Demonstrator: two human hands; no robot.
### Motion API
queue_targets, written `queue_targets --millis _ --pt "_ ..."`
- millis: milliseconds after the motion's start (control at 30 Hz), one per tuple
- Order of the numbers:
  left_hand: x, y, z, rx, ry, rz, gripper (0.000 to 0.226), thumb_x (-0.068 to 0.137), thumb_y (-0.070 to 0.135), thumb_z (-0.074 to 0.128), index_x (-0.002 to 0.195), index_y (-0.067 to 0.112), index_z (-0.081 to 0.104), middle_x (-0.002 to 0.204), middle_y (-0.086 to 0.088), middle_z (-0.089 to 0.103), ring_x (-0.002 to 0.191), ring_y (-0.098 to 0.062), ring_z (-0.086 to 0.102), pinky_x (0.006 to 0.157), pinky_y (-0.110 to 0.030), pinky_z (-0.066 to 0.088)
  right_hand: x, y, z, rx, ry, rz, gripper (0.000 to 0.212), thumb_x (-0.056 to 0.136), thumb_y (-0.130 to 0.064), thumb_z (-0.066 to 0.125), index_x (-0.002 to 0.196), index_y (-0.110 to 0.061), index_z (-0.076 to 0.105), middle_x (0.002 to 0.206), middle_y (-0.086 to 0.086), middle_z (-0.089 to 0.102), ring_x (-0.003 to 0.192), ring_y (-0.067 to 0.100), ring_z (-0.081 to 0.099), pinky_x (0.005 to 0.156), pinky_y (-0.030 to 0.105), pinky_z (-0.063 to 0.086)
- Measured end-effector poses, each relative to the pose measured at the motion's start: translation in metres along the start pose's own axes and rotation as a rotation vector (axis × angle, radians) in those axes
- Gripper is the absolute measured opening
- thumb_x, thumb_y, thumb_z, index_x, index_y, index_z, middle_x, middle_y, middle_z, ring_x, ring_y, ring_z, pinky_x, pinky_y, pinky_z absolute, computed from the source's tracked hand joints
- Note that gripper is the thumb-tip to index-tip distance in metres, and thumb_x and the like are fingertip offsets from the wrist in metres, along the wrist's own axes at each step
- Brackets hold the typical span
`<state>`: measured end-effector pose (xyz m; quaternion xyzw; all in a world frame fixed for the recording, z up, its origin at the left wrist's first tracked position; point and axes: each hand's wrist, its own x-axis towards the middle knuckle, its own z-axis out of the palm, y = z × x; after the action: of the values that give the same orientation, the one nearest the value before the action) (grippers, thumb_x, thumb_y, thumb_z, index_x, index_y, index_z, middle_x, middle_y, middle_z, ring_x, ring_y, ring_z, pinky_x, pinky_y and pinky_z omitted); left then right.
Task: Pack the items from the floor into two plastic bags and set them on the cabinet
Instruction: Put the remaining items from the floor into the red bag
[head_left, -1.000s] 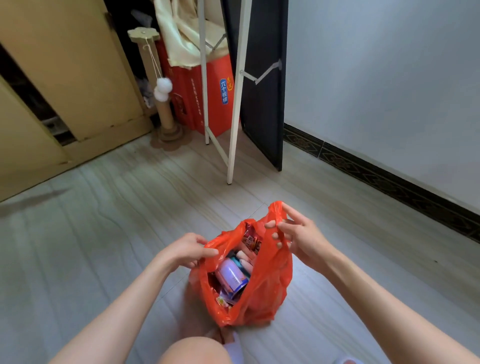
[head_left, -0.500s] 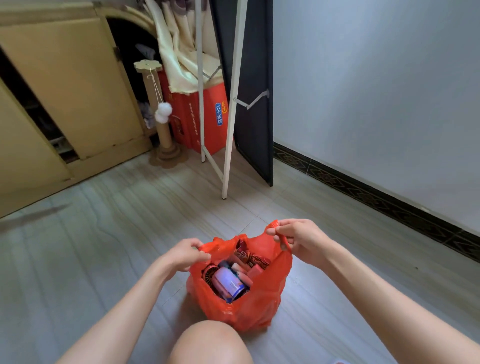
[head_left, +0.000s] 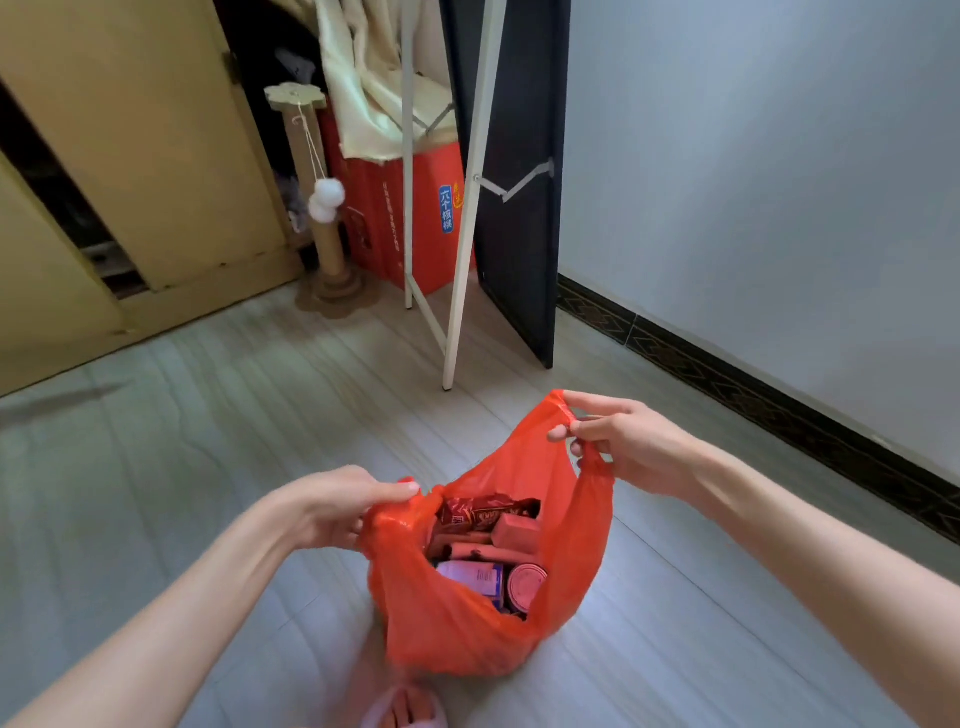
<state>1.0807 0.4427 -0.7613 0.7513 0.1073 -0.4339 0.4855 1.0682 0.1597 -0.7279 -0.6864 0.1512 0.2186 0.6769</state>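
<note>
A red plastic bag (head_left: 447, 623) hangs open between my hands, its bottom at or just above the grey floor. My left hand (head_left: 337, 506) pinches the bag's left handle. My right hand (head_left: 623, 447) grips the right handle, held higher and farther away. Inside the bag lie a dark red snack packet (head_left: 483, 512), a pink box (head_left: 517, 530), a purple-labelled can (head_left: 475, 577) and a round reddish lid (head_left: 527, 582). No second bag is in view.
A yellow cabinet (head_left: 130, 156) stands at the back left. Beside it are a cardboard scratching post (head_left: 319, 208) with white pom-poms, a red carton (head_left: 415, 218), a white frame leg (head_left: 467, 208) and a black panel (head_left: 524, 182). A wall with dark skirting (head_left: 779, 410) runs along the right.
My right hand has lifted its handle up and away, stretching the bag's mouth wider. The packed items inside have shifted. My knee has dropped out of view.
</note>
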Motion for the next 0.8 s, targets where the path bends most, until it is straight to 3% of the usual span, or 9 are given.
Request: queue_targets --millis 100,167,233,300,433,533,667,800 --pt "0.026 0.007 -0.019 0.068 -0.009 -0.064 0.030 0.087 0.032 0.059 0.092 0.005 0.070 0.062 -0.002 0.062 0.047 -0.010 0.055 0.049 -0.021 0.051 0.031 -0.004 -0.014 -0.013 -0.163 0.028 0.046 0.093 0.002 0.043 0.129 -0.027 0.047 0.081 0.005 0.068 0.061 0.012 0.050 0.061 0.026 0.043" --pt "0.042 0.011 -0.028 -0.016 0.023 -0.012 0.025 0.089 0.029 0.056 0.088 0.008 0.070 0.057 0.002 0.063 0.043 -0.007 0.054 0.043 -0.017 0.047 0.049 -0.005 -0.015 0.043 -0.198 0.006 0.039 0.094 0.003 0.039 0.123 -0.021 0.048 0.078 0.008 0.066 0.060 0.013 0.051 0.060 0.026 0.044" --pt "0.045 0.016 -0.030 -0.183 0.158 0.041 0.022 0.092 0.025 0.052 0.082 0.012 0.067 0.053 0.004 0.062 0.040 -0.005 0.052 0.040 -0.013 0.042 0.050 -0.010 -0.012 0.061 -0.145 -0.007 0.027 0.094 0.005 0.036 0.105 -0.007 0.057 0.071 0.009 0.063 0.058 0.014 0.051 0.059 0.025 0.041" --pt "0.033 0.023 -0.026 -0.388 0.255 0.061 0.021 0.092 0.021 0.050 0.079 0.012 0.064 0.052 0.005 0.062 0.040 -0.003 0.052 0.042 -0.013 0.041 0.037 -0.016 -0.008 0.025 -0.128 0.037 0.028 0.093 0.005 0.035 0.086 0.000 0.062 0.064 0.008 0.059 0.055 0.013 0.053 0.055 0.020 0.039" --pt "-0.016 0.042 -0.009 -0.490 0.368 -0.023 0.020 0.093 0.012 0.049 0.081 0.007 0.064 0.053 0.008 0.064 0.048 0.000 0.057 0.055 -0.018 0.043 -0.008 -0.036 0.006 0.059 -0.040 0.234 0.025 0.090 0.011 0.035 0.085 0.003 0.058 0.065 0.007 0.065 0.054 0.013 0.059 0.053 0.018 0.051" --pt "-0.063 0.056 0.000 -0.534 0.442 -0.076 0.020 0.094 0.004 0.045 0.099 -0.007 0.060 0.072 -0.004 0.061 0.068 -0.011 0.055 0.059 -0.012 0.044 -0.037 -0.060 0.019 0.027 0.113 0.369 0.027 0.090 0.011 0.035 0.078 0.000 0.057 0.069 0.012 0.061 0.058 0.021 0.054 0.057 0.027 0.045" --pt "-0.140 0.084 -0.019 -0.536 0.471 -0.080 0.023 0.095 0.006 0.043 0.101 -0.007 0.061 0.079 -0.009 0.061 0.073 -0.016 0.056 0.064 -0.018 0.045 -0.070 -0.131 0.042 0.062 0.166 0.417 0.031 0.091 0.006 0.037 0.069 -0.001 0.058 0.068 0.013 0.059 0.058 0.022 0.052 0.055 0.029 0.042" --pt "-0.228 0.141 -0.063 -0.381 0.568 0.043 0.024 0.093 0.005 0.047 0.079 0.007 0.066 0.066 -0.002 0.062 0.053 0.001 0.057 0.055 -0.011 0.042 -0.100 -0.237 0.068 0.182 0.147 0.355 0.022 0.089 0.008 0.044 0.076 -0.002 0.059 0.064 0.007 0.064 0.046 0.010 0.059 0.047 0.016 0.049"
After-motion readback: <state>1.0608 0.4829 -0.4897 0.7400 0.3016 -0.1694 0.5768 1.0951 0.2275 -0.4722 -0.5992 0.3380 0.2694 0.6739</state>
